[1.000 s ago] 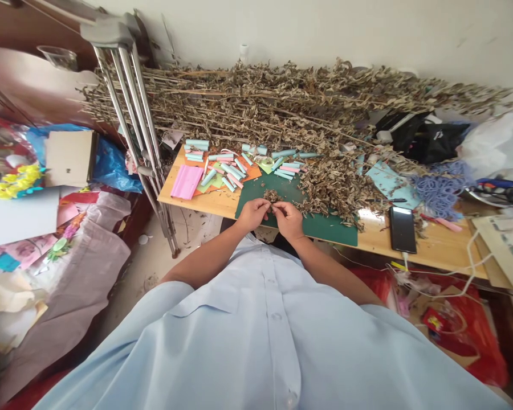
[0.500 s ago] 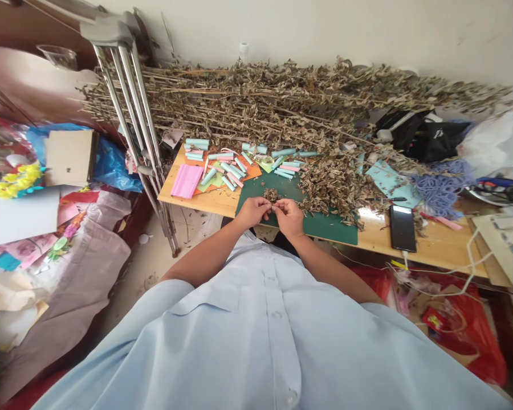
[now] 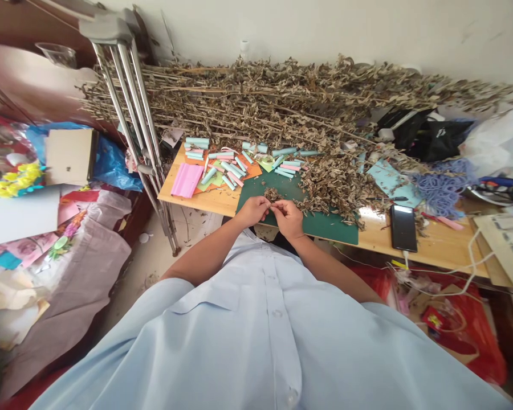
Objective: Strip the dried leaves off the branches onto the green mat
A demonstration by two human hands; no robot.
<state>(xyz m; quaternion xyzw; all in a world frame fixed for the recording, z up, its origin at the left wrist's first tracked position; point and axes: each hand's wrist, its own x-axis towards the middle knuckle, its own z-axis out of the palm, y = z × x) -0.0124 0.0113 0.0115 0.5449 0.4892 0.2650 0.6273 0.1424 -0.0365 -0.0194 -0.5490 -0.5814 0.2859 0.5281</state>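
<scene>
My left hand (image 3: 253, 211) and my right hand (image 3: 289, 217) meet at the front edge of a green mat (image 3: 333, 226). Both are closed, thumbs and fingertips pinched together and almost touching. What lies between the fingertips is too small to make out. Just beyond them sits a small clump of crumbled dried leaves (image 3: 273, 194). To the right, a larger heap of dried leaves (image 3: 336, 185) covers part of the mat. Several blue and pink paper rolls (image 3: 231, 169) lie behind and to the left, near a folded pink sheet (image 3: 187, 180).
Long dried plant stalks (image 3: 256, 102) stretch along the wall. Metal crutches (image 3: 130, 108) lean at the table's left end. On the right are a black phone (image 3: 403, 228) with a cable, a bundle of purple cord (image 3: 442, 185) and a white power strip (image 3: 504, 245).
Both hands stay in nearly the same spot, still pinched together, with only slight finger movement. The view shifts very slightly. Nothing else has visibly moved.
</scene>
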